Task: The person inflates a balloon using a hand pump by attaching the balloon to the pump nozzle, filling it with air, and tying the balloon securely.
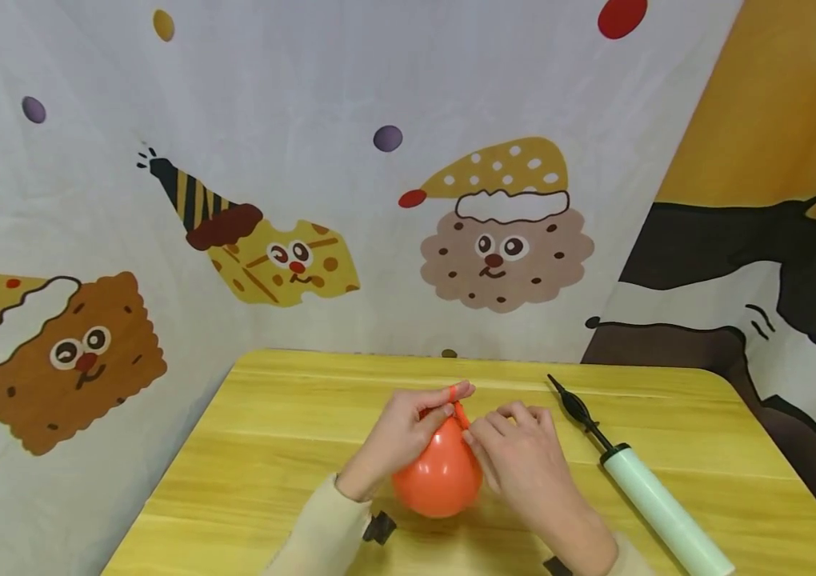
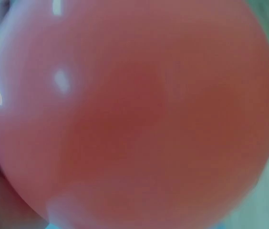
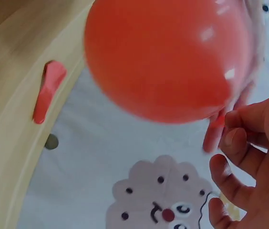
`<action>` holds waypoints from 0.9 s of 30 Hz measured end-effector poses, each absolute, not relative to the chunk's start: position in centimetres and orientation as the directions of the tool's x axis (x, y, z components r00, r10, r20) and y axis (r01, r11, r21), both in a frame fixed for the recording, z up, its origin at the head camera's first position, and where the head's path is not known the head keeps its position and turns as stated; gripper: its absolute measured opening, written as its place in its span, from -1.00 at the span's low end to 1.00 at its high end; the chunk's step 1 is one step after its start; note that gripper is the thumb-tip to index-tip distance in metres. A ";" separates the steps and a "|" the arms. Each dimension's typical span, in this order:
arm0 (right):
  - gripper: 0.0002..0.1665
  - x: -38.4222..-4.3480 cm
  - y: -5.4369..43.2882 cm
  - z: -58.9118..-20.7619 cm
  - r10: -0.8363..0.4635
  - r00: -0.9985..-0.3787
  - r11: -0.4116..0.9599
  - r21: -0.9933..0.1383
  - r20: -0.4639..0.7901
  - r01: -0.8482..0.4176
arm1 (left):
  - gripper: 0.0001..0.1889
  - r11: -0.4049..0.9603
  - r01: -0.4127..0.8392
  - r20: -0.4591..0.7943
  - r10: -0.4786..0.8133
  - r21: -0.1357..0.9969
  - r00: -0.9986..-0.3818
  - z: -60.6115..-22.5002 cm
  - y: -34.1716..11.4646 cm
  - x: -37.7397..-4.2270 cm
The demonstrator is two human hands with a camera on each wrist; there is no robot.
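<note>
Atop the balloon [image 1: 438, 482], the left hand [image 1: 404, 424] and right hand [image 1: 519, 454] pinch its neck [image 1: 460, 414], apparently mid-knot, which likely calls next for tucking it through itself.

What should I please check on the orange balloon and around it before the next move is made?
1. Balloon inflated: ok, its body is rounded.
2. Left hand holding the balloon at its neck: ok.
3. Right hand pinching the neck: ok, seen in the head and right wrist views.
4. Pump apart from the balloon: ok, it lies on the table, beyond the right hand.
5. Knot finished: cannot tell, fingers partly cover the neck.
</note>
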State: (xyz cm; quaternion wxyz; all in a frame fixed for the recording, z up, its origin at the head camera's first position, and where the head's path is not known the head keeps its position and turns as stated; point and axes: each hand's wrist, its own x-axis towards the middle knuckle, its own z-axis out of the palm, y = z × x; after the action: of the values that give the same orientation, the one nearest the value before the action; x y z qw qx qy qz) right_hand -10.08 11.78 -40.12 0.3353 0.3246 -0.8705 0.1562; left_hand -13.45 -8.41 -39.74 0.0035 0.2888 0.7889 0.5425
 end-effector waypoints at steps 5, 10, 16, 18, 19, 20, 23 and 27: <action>-0.34 -10.0 11.3 -39.8 -0.468 -0.545 0.739 -0.030 0.696 -0.673 | -0.71 0.554 0.767 0.534 0.562 0.323 -0.631 -40.2 -7.4 -13.0; -0.34 -10.0 11.4 -40.0 -0.476 -0.553 0.735 -0.036 0.684 -0.677 | -0.74 0.614 0.783 0.556 0.617 0.103 -0.557 -41.0 -7.1 -12.7; -0.60 -9.9 11.7 -40.0 -0.488 -0.586 0.744 -0.043 0.647 -0.666 | -0.86 0.609 0.790 0.540 0.640 0.077 -0.546 -41.6 -7.1 -12.7; -0.72 -9.8 11.8 -39.9 -0.487 -0.602 0.749 -0.051 0.632 -0.660 | -0.86 0.601 0.794 0.527 0.646 0.097 -0.553 -41.7 -7.2 -12.8; -0.73 -9.8 11.9 -39.7 -0.483 -0.614 0.754 -0.060 0.624 -0.654 | -0.86 0.594 0.793 0.514 0.643 0.134 -0.568 -41.8 -7.4 -12.9; -0.74 -9.8 12.0 -39.6 -0.476 -0.627 0.758 -0.074 0.616 -0.648 | -0.86 0.583 0.790 0.496 0.637 0.191 -0.590 -41.9 -7.6 -13.0; -0.73 -9.8 12.6 -39.1 -0.438 -0.677 0.768 -0.146 0.591 -0.624 | -0.82 0.467 0.694 0.377 0.603 0.548 -0.703 -42.2 -8.4 -13.3; -0.94 -10.2 13.3 -38.9 -0.385 -0.747 0.721 -0.329 0.541 -0.610 | -0.70 0.094 0.314 0.196 0.605 0.945 -0.772 -42.3 -9.4 -13.7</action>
State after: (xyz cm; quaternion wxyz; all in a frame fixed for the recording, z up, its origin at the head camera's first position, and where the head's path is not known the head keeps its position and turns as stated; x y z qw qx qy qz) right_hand -10.21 13.33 -38.86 0.2235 0.2763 -0.9003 0.2514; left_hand -13.72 -9.43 -42.34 0.1221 0.3148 0.7295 0.5948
